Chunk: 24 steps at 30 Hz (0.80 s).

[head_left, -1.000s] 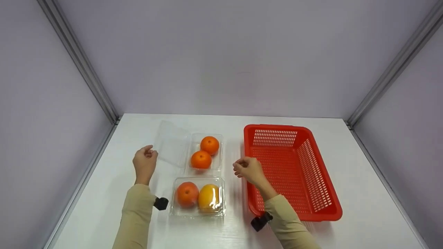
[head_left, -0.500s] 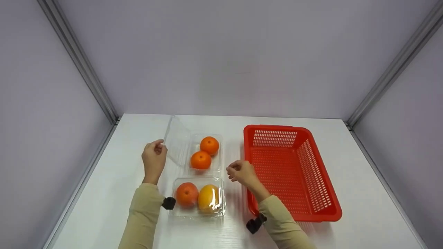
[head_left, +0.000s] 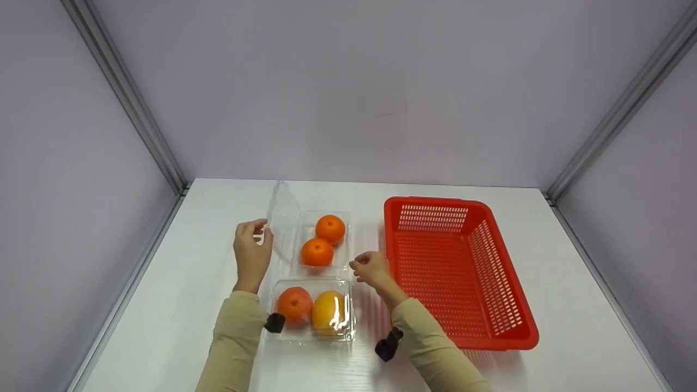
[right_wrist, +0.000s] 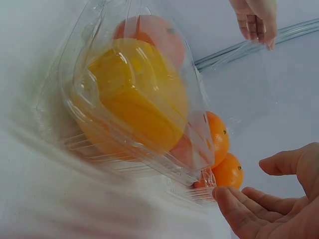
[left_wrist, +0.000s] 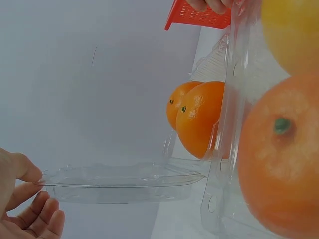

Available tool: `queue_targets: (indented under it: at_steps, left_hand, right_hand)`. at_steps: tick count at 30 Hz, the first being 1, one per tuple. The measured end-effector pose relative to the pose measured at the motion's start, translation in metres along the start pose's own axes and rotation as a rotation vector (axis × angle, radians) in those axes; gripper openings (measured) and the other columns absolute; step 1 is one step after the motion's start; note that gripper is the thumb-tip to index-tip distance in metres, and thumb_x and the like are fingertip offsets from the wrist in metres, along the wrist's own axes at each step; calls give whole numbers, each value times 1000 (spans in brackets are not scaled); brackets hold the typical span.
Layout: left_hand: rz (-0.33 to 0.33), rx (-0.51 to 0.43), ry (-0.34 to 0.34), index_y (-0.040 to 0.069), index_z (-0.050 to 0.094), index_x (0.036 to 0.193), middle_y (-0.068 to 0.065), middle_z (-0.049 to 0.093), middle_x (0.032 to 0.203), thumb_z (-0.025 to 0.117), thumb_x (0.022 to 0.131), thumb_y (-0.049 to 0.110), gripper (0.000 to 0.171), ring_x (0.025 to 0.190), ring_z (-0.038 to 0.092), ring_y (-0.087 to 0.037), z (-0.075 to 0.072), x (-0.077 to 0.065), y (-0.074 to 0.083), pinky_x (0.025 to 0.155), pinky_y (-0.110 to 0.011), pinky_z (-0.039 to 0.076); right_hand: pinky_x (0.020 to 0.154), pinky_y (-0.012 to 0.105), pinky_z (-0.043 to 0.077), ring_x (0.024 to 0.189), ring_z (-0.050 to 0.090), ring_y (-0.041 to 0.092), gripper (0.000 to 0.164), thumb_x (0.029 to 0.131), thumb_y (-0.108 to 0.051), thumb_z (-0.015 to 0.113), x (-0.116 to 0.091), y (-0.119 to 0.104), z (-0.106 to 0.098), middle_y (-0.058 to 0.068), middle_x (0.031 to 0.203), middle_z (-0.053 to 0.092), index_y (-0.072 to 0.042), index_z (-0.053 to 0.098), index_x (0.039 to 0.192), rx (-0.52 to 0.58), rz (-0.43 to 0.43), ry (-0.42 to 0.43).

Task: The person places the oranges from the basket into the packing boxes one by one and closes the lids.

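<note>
My left hand [head_left: 252, 250] pinches the edge of a clear plastic lid [left_wrist: 119, 184] between thumb and fingers. The lid stands steeply tilted along the left side of a clear fruit box [head_left: 306, 222]. Inside that box sit two oranges [head_left: 317, 252], one behind the other. At the box's right side is my right hand [right_wrist: 279, 199], fingers loosely bent and thumb apart, with fingertips right at the box's edge. Nearer to me, a second clear box [head_left: 353, 296] is closed over a reddish-orange fruit [head_left: 294, 306] and a yellow fruit [head_left: 328, 311].
A red plastic basket [head_left: 387, 228] with slotted walls stands to the right, close beside my right forearm. White table [head_left: 179, 261] surface shows left of the boxes. Pale panels [head_left: 348, 92] wall in the back and sides.
My left hand has moved right, swinging the lid from lying spread out on the left up to a steep tilt. My right hand has shifted left, from the basket's rim to the orange box's side.
</note>
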State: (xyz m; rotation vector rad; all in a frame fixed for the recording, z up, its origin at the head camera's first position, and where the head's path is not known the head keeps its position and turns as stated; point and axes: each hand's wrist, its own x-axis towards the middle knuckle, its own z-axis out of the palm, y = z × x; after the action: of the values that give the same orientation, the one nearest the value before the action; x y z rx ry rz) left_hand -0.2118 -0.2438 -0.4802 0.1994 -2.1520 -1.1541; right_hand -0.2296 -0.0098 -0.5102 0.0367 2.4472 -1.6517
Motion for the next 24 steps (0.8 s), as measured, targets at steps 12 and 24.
queue_targets:
  at_steps: [12, 24]
  left_hand:
    - [36, -26, -44, -5, 67, 105, -22, 61, 105, 58, 90, 2, 19, 92, 60, -33, 11, -4, 12, 84, -47, 55]
    - [39, -74, -89, -7, 63, 108, -23, 61, 104, 63, 87, 3, 24, 94, 60, -36, 26, -9, 23, 84, -46, 54]
  right_hand:
    - [65, 30, 60, 76, 67, 19, 39, 82, -15, 69, 118, 131, 43, 15, 91, 69, 11, 60, 110, 249, 36, -44]
    - [78, 37, 61, 93, 70, 27, 50, 85, -17, 66, 147, 166, 52, 19, 107, 68, 12, 52, 122, 356, 88, -84]
